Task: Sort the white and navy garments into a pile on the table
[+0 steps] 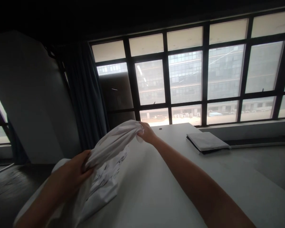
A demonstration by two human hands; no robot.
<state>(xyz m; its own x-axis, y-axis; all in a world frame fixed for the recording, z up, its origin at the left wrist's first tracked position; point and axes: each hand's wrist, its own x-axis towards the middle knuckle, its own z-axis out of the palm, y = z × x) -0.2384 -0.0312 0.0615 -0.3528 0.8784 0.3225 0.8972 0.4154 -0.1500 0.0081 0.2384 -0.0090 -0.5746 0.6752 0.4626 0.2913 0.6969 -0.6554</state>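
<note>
- Daylight through the large window (pixel 228 72) is the main light; the room is otherwise dim.
- The ceiling (pixel 61 15) and floor (pixel 14 190) sink into deep shadow.
- Glare washes out the lowest panes and the far edge of the bench (pixel 171 190).
- The white cloth (pixel 104 177) and right forearm (pixel 199 180) are backlit, softly shaded.
- Wide-angle distortion bends the window frames (pixel 205 72) toward the edges.
- The buildings outside (pixel 185 76) look hazy.

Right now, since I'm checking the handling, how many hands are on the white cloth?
2. The left hand grips the near side of the white cloth; the right hand grips its far end, towards the window. No other hands show.
</note>
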